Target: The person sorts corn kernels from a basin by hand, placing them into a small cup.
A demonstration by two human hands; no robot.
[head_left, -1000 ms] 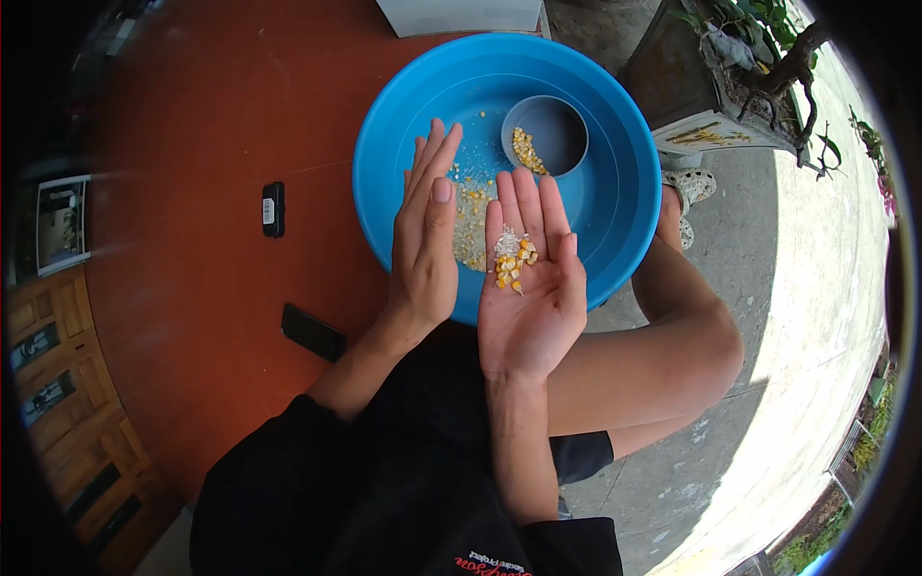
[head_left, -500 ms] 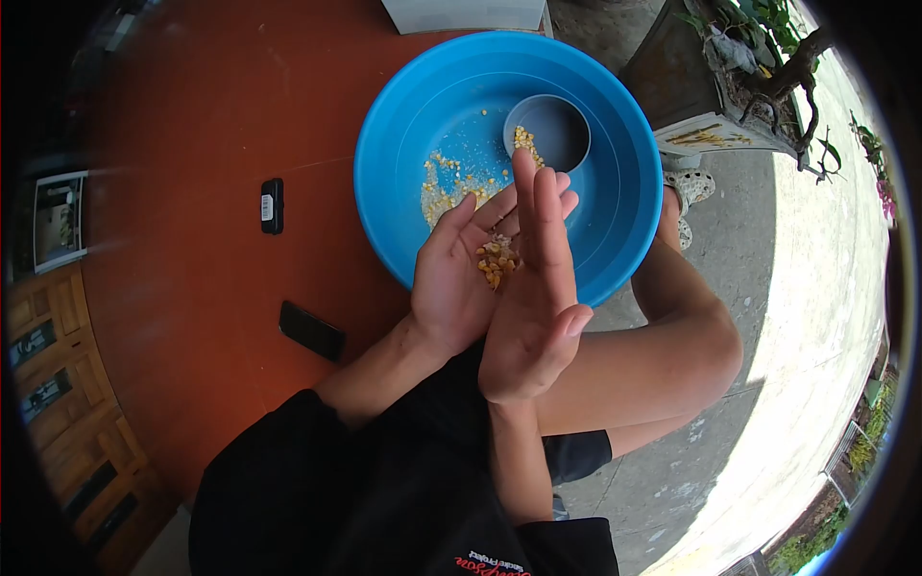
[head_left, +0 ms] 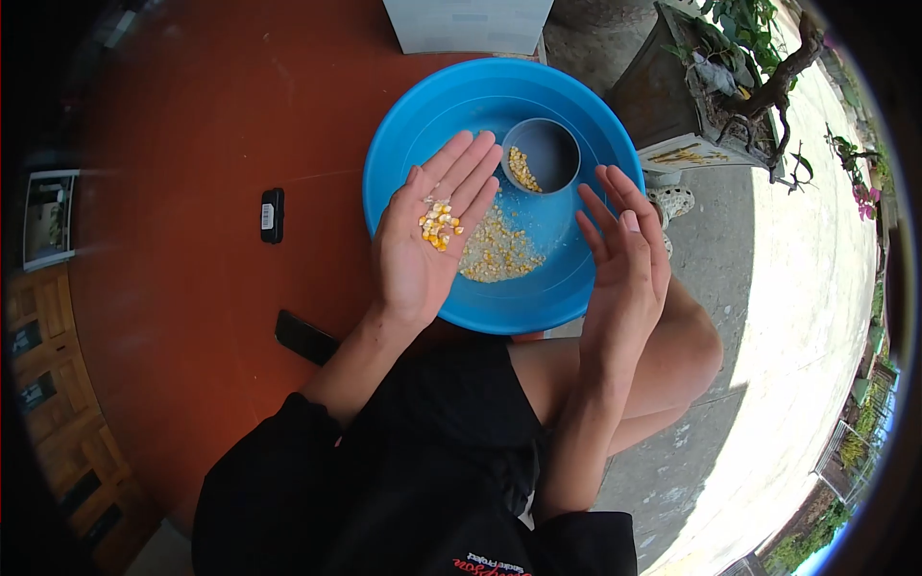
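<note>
Yellow corn kernels (head_left: 441,225) lie in a small heap on the upturned palm of my left hand (head_left: 413,250), whose fingers are stretched out over the left side of a blue basin (head_left: 384,144). My right hand (head_left: 624,259) is apart from it, above the basin's right rim, fingers spread and nothing in them. Loose kernels and pale, crumbly bits (head_left: 499,250) are scattered on the basin floor between the hands. Inside the basin, at its far right, a grey bowl (head_left: 562,144) has some kernels along its left side.
On the red floor (head_left: 192,336) at left lie a small black case (head_left: 273,215) with a white label and a dark phone (head_left: 304,337). A white box (head_left: 468,27) stands beyond the basin. A planter (head_left: 672,106) with a twisted plant stands at right, near a clog-type shoe (head_left: 672,202).
My hands have moved apart: the left went left with the kernels on its palm, the right went right and no longer crosses it. The basin's kernels and the bowl show more fully.
</note>
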